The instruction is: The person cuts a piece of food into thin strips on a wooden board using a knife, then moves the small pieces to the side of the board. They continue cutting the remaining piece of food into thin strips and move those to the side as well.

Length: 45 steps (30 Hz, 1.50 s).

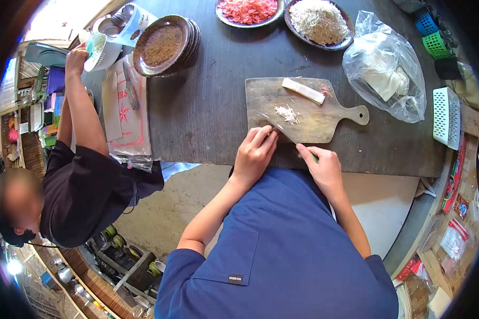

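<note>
At the near edge of the wooden cutting board (319, 114), my right hand (322, 169) is wrapped round the green handle of a knife (285, 133). The blade points up and left across the board. My left hand (256, 154) is closed at the board's lower left edge, fingers bent beside the blade; what they hold, if anything, is hidden. Thin pale shreds (287, 114) lie in a small pile on the board. Above them rests a white stick-shaped piece (303, 91), with a few reddish bits near its right end.
Plates of red shreds (247, 9) and pale shreds (319, 22) stand at the back. A clear plastic bag (386, 74) with white sheets lies right; a white perforated basket (446, 118) is beyond. Stacked brown plates (162, 45) stand left. Another person (85, 175) reaches to a white container.
</note>
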Each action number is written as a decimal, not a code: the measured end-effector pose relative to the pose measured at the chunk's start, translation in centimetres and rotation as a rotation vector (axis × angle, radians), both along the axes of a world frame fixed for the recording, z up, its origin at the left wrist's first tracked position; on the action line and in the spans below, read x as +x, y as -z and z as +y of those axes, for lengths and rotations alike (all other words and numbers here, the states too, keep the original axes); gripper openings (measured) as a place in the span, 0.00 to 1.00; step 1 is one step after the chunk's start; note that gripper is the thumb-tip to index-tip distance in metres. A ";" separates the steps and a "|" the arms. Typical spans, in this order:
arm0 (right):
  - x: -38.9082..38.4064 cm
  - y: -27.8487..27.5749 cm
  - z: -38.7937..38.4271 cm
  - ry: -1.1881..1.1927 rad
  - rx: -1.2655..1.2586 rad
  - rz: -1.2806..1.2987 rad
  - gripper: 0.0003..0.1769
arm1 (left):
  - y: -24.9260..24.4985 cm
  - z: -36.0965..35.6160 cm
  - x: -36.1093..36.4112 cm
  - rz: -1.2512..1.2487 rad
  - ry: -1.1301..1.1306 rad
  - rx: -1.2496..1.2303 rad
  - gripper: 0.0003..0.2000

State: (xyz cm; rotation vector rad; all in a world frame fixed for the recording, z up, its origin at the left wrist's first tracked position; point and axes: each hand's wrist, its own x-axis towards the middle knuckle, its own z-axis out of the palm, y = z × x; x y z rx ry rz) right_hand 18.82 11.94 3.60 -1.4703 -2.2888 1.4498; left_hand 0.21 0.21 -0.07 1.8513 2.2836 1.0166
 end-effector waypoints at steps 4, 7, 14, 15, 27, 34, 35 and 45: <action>2.1 -1.4 -0.2 0.020 -0.017 -0.032 0.30 | 0.1 -0.2 0.0 -0.045 0.009 -0.001 0.11; 2.2 -1.3 -0.4 0.014 -0.023 -0.048 0.30 | 0.2 -0.2 0.1 -0.027 0.010 -0.005 0.11; -0.1 0.6 -0.1 -0.007 -0.010 -0.007 0.29 | 0.2 -0.3 0.3 -0.013 0.001 0.000 0.11; 0.1 0.1 -0.1 0.008 -0.018 0.016 0.29 | 0.2 -0.3 0.2 -0.020 0.002 -0.010 0.11; -0.2 1.2 -0.2 -0.005 -0.010 0.035 0.30 | 0.0 -0.4 0.4 -0.033 -0.013 -0.024 0.13; 1.3 -1.7 -0.2 0.003 -0.067 -0.071 0.30 | 0.0 -0.6 0.4 -0.012 0.004 -0.014 0.14; 1.2 -1.5 -0.2 0.005 -0.068 -0.077 0.30 | 0.1 -0.6 0.5 -0.013 0.007 -0.014 0.14; 1.3 -1.5 -0.5 0.000 -0.049 -0.058 0.30 | 0.3 -0.9 0.4 -0.022 -0.018 -0.022 0.13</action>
